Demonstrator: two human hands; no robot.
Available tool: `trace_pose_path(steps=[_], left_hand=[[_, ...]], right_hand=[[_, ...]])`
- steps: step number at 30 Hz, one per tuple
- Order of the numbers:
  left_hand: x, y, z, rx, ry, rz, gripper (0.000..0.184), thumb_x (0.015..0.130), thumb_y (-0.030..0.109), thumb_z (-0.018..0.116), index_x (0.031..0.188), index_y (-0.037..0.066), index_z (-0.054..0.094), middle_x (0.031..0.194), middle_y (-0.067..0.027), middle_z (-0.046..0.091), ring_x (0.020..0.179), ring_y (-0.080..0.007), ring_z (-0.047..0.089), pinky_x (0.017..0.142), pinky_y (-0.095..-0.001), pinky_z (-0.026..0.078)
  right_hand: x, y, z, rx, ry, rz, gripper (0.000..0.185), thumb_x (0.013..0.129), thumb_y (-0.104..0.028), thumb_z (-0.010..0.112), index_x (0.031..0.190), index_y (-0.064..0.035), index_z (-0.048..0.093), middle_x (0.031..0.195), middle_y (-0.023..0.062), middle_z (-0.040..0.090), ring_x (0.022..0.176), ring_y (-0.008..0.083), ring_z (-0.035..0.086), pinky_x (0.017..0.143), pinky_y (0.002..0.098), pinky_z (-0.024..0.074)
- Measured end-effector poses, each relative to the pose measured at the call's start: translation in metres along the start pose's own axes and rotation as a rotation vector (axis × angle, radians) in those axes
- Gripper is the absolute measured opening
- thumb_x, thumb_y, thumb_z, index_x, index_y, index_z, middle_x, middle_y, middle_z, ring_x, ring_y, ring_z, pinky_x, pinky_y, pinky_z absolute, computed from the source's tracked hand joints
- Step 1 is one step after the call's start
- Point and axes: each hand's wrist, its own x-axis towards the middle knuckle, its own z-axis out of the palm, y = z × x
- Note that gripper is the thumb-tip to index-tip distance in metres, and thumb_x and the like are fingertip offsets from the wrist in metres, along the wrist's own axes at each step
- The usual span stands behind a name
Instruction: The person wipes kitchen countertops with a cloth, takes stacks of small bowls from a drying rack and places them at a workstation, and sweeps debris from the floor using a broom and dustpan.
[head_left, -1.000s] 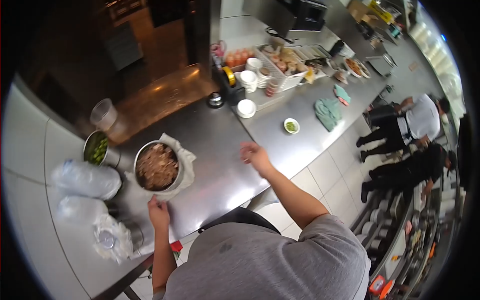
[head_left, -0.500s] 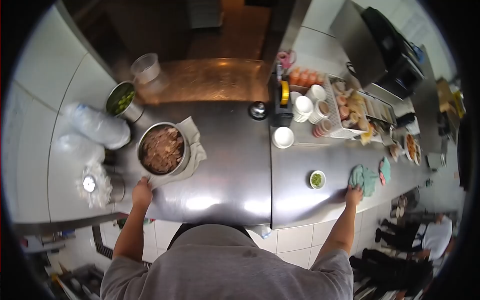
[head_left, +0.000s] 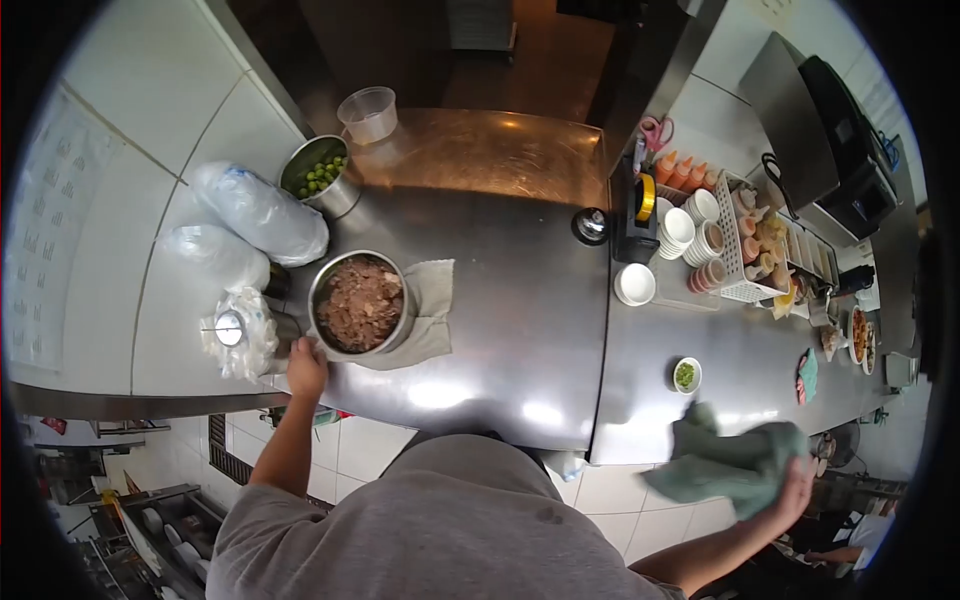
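My right hand (head_left: 797, 490) grips a green cloth (head_left: 735, 465), which hangs blurred over the front edge of the steel counter at the right. At the left, my left hand (head_left: 307, 368) is closed at the lower left side of a metal pot (head_left: 360, 303) of shredded brown meat; what its fingers hold, if anything, is hidden. A beige cloth (head_left: 432, 318) lies under and beside the pot. Nearest to the green cloth on the counter is a small white bowl (head_left: 687, 375) with chopped greens.
Plastic-wrapped bundles (head_left: 262, 215) and a pot of green limes (head_left: 322, 178) stand at the left. White cups (head_left: 676, 232), a bell (head_left: 590, 226), a basket of bottles (head_left: 745, 250) and another cloth (head_left: 807, 377) are at the right. A person (head_left: 868, 535) is at lower right.
My right hand has reached right, taken hold of the green cloth and lifted it off the counter toward the front edge. My left hand stays beside the meat pot. The view has turned.
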Motion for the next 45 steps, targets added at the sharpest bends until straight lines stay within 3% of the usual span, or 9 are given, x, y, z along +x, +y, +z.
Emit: trace_pose_path(steps=[6, 8, 14, 23, 30, 31, 33, 36, 45], left_hand=[[-0.004, 0.002, 0.011, -0.228, 0.172, 0.086, 0.024, 0.079, 0.010, 0.057, 0.103, 0.004, 0.054, 0.104, -0.0190, 0.051, 0.099, -0.0392, 0.051, 0.085, -0.0448, 0.042], [-0.006, -0.006, 0.017, -0.210, 0.211, 0.120, 0.023, 0.081, 0.010, 0.057, 0.103, 0.004, 0.055, 0.104, -0.0191, 0.052, 0.100, -0.0390, 0.051, 0.086, -0.0448, 0.042], [-0.003, -0.006, 0.017, -0.189, 0.195, 0.112, 0.023, 0.082, 0.012, 0.058, 0.103, 0.004, 0.057, 0.107, -0.0196, 0.052, 0.103, -0.0387, 0.050, 0.089, -0.0459, 0.039], [0.008, -0.003, 0.018, -0.099, 0.134, 0.131, 0.025, 0.080, 0.011, 0.055, 0.104, 0.004, 0.053, 0.104, -0.0194, 0.051, 0.097, -0.0380, 0.049, 0.088, -0.0470, 0.037], [0.009, -0.002, 0.020, -0.068, 0.137, 0.132, 0.024, 0.078, 0.010, 0.057, 0.101, 0.003, 0.052, 0.101, -0.0208, 0.051, 0.096, -0.0390, 0.049, 0.086, -0.0470, 0.038], [0.008, -0.002, 0.020, -0.068, 0.135, 0.136, 0.024, 0.078, 0.010, 0.056, 0.101, 0.004, 0.052, 0.102, -0.0208, 0.051, 0.096, -0.0389, 0.049, 0.086, -0.0469, 0.038], [0.010, -0.001, 0.020, -0.062, 0.142, 0.129, 0.024, 0.078, 0.009, 0.056, 0.101, 0.004, 0.052, 0.102, -0.0208, 0.051, 0.096, -0.0389, 0.049, 0.086, -0.0467, 0.038], [0.011, -0.001, 0.020, -0.063, 0.147, 0.128, 0.025, 0.077, 0.009, 0.056, 0.102, 0.004, 0.052, 0.103, -0.0205, 0.051, 0.096, -0.0386, 0.049, 0.085, -0.0465, 0.039], [0.011, 0.001, 0.017, -0.149, 0.195, 0.166, 0.028, 0.074, 0.004, 0.057, 0.102, 0.004, 0.054, 0.103, -0.0205, 0.051, 0.095, -0.0396, 0.050, 0.084, -0.0460, 0.040]], right_hand=[[-0.135, 0.103, 0.257, -0.486, -0.751, 0.212, 0.058, 0.088, -0.034, 0.062, 0.131, 0.0012, 0.047, 0.108, 0.0178, 0.065, 0.099, 0.0225, 0.062, 0.088, 0.0319, 0.0466], [-0.182, 0.200, 0.316, -0.984, -0.981, -0.432, 0.071, 0.087, -0.045, 0.057, 0.141, -0.0067, 0.034, 0.146, 0.0199, 0.031, 0.138, 0.0354, 0.025, 0.108, 0.0558, 0.0218], [-0.107, 0.194, 0.461, -1.107, -0.826, -0.786, 0.072, 0.087, -0.053, 0.051, 0.142, -0.0100, 0.033, 0.146, 0.0138, 0.031, 0.134, 0.0386, 0.025, 0.106, 0.0594, 0.0187], [-0.063, 0.181, 0.740, -1.072, -0.694, -0.538, 0.073, 0.089, -0.062, 0.035, 0.143, -0.0137, 0.033, 0.150, 0.0136, 0.026, 0.140, 0.0330, 0.017, 0.108, 0.0587, 0.0106], [-0.139, 0.183, 0.755, -0.798, -1.529, -1.122, 0.046, 0.099, -0.032, 0.031, 0.144, -0.0206, 0.033, 0.151, 0.0079, 0.027, 0.140, 0.0273, 0.021, 0.112, 0.0472, 0.0166], [-0.102, 0.193, 0.750, -0.316, -1.734, -0.417, 0.045, 0.098, -0.028, 0.032, 0.142, -0.0168, 0.036, 0.145, 0.0082, 0.037, 0.136, 0.0256, 0.031, 0.111, 0.0402, 0.0229], [-0.012, 0.232, 0.755, -0.727, -0.933, -1.393, 0.036, 0.094, -0.023, 0.038, 0.124, -0.0093, 0.054, 0.134, 0.0112, 0.050, 0.124, 0.0274, 0.045, 0.101, 0.0402, 0.0379], [0.110, 0.232, 0.723, -1.132, -0.601, -0.693, 0.047, 0.095, -0.039, 0.038, 0.137, -0.0189, 0.042, 0.145, 0.0106, 0.037, 0.134, 0.0316, 0.031, 0.104, 0.0559, 0.0263], [-0.103, 0.200, 0.637, -0.894, -1.134, -1.113, 0.043, 0.096, -0.033, 0.039, 0.136, -0.0168, 0.044, 0.146, 0.0082, 0.034, 0.138, 0.0330, 0.023, 0.110, 0.0536, 0.0189]])
